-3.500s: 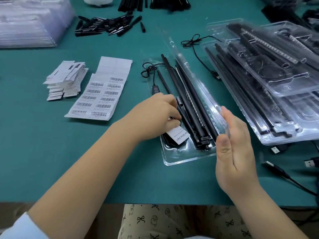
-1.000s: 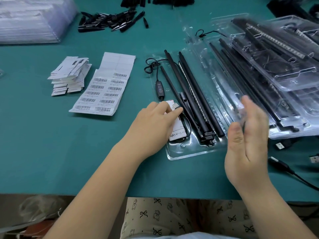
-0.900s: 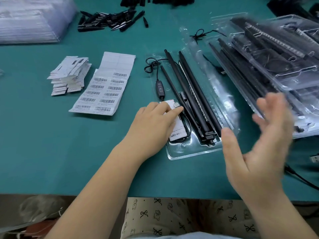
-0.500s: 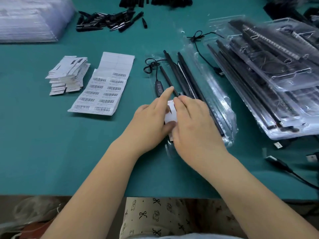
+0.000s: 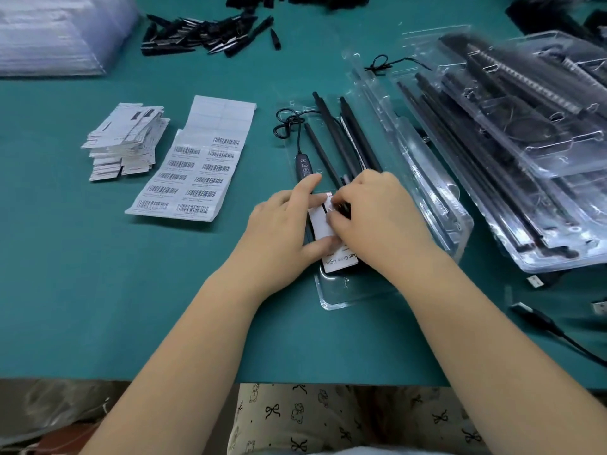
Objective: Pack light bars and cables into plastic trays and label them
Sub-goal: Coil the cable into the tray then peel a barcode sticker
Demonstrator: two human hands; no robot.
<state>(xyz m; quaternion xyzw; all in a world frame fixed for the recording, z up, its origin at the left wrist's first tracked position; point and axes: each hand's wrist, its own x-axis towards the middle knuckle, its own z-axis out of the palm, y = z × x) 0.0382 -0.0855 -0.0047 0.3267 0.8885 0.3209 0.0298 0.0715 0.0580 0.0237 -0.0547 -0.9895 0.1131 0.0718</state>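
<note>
Both hands work a white card (image 5: 323, 226) into the open tray (image 5: 331, 298) at centre: left hand (image 5: 282, 229) holds it, right hand (image 5: 374, 215) pinches its edge. Light bars (image 5: 335, 139) lie inside; lid (image 5: 423, 178) at 3 o'clock unclosed, barcode labels (image 5: 193, 172) at 9 o'clock unapplied.

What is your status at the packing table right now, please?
Both hands, left and right, on white card in open tray. Light bars seated. Lid folded aside; nothing blocking.

Teal table cover (image 5: 82, 290) across the frame, bow-print trousers (image 5: 312, 418) at bottom centre, crumpled plastic bag (image 5: 49, 412) at lower left
</note>
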